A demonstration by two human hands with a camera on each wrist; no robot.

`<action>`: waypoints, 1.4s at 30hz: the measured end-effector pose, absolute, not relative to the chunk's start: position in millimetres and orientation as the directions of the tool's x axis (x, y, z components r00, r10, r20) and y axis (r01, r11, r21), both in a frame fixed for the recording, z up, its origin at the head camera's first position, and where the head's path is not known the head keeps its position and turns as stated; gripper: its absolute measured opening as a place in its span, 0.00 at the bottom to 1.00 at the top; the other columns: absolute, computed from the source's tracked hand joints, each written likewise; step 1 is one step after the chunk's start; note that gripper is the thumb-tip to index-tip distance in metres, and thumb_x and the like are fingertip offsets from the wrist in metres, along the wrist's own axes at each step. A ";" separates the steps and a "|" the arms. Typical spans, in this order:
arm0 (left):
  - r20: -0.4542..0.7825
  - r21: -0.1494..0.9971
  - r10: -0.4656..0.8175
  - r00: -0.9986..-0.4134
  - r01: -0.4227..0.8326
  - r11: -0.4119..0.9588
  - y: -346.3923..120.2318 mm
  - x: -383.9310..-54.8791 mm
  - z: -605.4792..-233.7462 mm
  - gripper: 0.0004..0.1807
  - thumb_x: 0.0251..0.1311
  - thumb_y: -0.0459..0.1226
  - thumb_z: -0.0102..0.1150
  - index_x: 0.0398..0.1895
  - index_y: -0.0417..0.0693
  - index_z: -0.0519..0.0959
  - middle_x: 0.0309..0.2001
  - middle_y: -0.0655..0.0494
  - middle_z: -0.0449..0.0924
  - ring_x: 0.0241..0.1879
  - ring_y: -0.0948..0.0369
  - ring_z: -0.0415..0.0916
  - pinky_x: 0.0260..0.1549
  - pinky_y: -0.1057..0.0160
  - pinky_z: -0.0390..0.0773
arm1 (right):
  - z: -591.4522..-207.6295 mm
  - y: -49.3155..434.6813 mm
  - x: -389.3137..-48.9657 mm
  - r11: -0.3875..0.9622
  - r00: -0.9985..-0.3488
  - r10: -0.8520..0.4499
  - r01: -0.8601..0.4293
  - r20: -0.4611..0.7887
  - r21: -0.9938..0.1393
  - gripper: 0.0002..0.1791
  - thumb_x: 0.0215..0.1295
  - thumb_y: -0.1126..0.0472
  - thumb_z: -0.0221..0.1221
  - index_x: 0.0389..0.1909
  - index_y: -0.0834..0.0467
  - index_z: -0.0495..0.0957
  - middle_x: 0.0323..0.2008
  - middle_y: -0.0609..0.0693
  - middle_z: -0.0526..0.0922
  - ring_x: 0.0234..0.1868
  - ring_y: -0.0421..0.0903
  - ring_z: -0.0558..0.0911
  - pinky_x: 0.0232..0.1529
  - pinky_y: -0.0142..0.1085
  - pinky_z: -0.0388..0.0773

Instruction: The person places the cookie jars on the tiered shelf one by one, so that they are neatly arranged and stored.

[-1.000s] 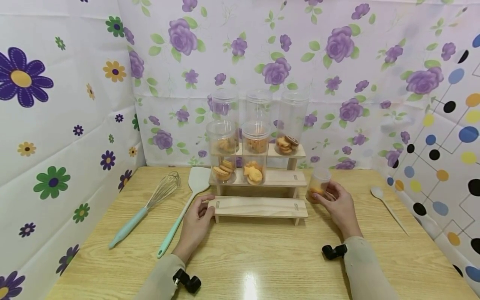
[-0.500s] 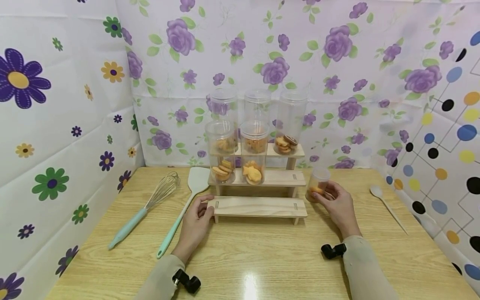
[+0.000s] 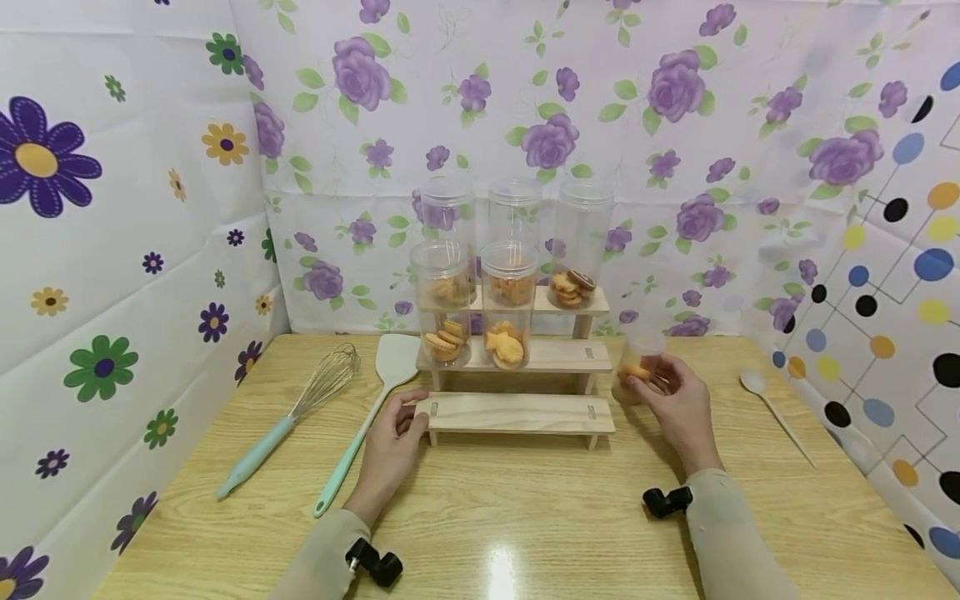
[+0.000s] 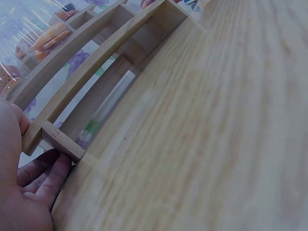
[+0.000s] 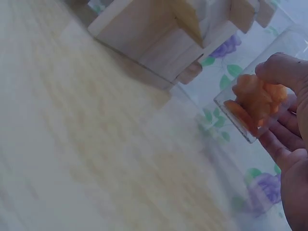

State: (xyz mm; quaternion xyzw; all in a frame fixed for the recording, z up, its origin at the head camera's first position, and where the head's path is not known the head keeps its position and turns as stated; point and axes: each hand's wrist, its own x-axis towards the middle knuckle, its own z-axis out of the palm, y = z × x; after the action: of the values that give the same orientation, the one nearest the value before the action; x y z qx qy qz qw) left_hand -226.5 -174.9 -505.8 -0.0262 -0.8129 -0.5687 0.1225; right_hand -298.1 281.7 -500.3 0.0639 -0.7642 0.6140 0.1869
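Observation:
My right hand (image 3: 681, 412) holds a small clear jar (image 3: 637, 367) to the right of a wooden three-step stand (image 3: 517, 412). Orange cookies (image 5: 260, 98) lie in its bottom; the right wrist view shows the jar tilted and its base apart from the tabletop. At the stand's left end, my left hand (image 3: 393, 437) grips the lowest step, its thumb and fingers around the end and the short leg (image 4: 65, 142). Two clear cookie jars, a left one (image 3: 442, 308) and a right one (image 3: 510, 308), stand on the middle step. Three more, including this right-hand jar (image 3: 581, 250), occupy the top step.
Left of the stand lie a whisk (image 3: 288, 425) with a pale blue handle and a spatula (image 3: 375, 417) with a green handle. A white spoon (image 3: 776, 417) lies at the right of the wooden table (image 3: 502, 517). Patterned cloth (image 3: 487, 100) surrounds the table.
My right hand has raised the small jar slightly and shifted it a little to the right. The left hand and the stand have stayed put.

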 end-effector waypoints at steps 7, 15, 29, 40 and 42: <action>0.231 0.921 -0.091 -0.969 0.188 0.341 -174.9 -226.8 -506.6 0.18 0.84 0.36 0.60 0.70 0.62 0.81 0.52 0.52 0.90 0.47 0.57 0.85 0.43 0.64 0.80 | -484.2 282.9 -294.2 0.271 -0.897 0.188 -0.344 0.400 -0.899 0.29 0.72 0.57 0.77 0.68 0.63 0.80 0.65 0.61 0.82 0.63 0.44 0.84 0.65 0.29 0.80; 0.230 0.919 -0.097 -0.968 0.183 0.348 -175.8 -227.1 -506.2 0.18 0.84 0.37 0.60 0.70 0.62 0.81 0.53 0.52 0.90 0.47 0.56 0.85 0.42 0.64 0.80 | -459.4 280.9 -291.2 0.274 -0.838 0.233 -0.430 0.493 -0.860 0.27 0.70 0.63 0.77 0.67 0.61 0.83 0.61 0.56 0.86 0.58 0.41 0.85 0.64 0.28 0.79; 0.225 0.920 -0.102 -0.969 0.176 0.351 -174.8 -226.7 -505.8 0.18 0.83 0.37 0.60 0.70 0.63 0.82 0.52 0.53 0.90 0.47 0.58 0.85 0.43 0.64 0.80 | -417.4 262.9 -281.2 0.246 -0.776 0.193 -0.555 0.601 -0.795 0.24 0.68 0.67 0.77 0.63 0.63 0.85 0.56 0.55 0.87 0.54 0.44 0.87 0.61 0.28 0.80; 0.226 0.917 -0.100 -0.969 0.177 0.357 -175.7 -227.5 -507.5 0.18 0.84 0.38 0.59 0.70 0.63 0.81 0.50 0.53 0.90 0.43 0.58 0.83 0.40 0.64 0.78 | -389.1 234.1 -273.0 0.229 -0.773 0.154 -0.578 0.615 -0.783 0.24 0.66 0.70 0.78 0.62 0.66 0.85 0.55 0.56 0.88 0.54 0.43 0.88 0.62 0.29 0.81; 0.225 0.917 -0.098 -0.969 0.177 0.357 -175.6 -227.7 -507.8 0.18 0.84 0.38 0.59 0.71 0.63 0.81 0.50 0.53 0.90 0.43 0.58 0.83 0.40 0.64 0.78 | -386.9 228.1 -272.3 0.226 -0.773 0.151 -0.580 0.617 -0.782 0.24 0.65 0.70 0.78 0.61 0.66 0.85 0.55 0.57 0.88 0.53 0.43 0.88 0.62 0.29 0.82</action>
State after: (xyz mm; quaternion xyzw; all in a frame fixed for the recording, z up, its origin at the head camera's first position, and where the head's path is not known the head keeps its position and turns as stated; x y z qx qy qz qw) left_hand -227.7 -175.6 -507.8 -0.0242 -0.8146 -0.5666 0.1214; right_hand -272.3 228.1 -386.9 0.1486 -0.7222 0.6040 0.3026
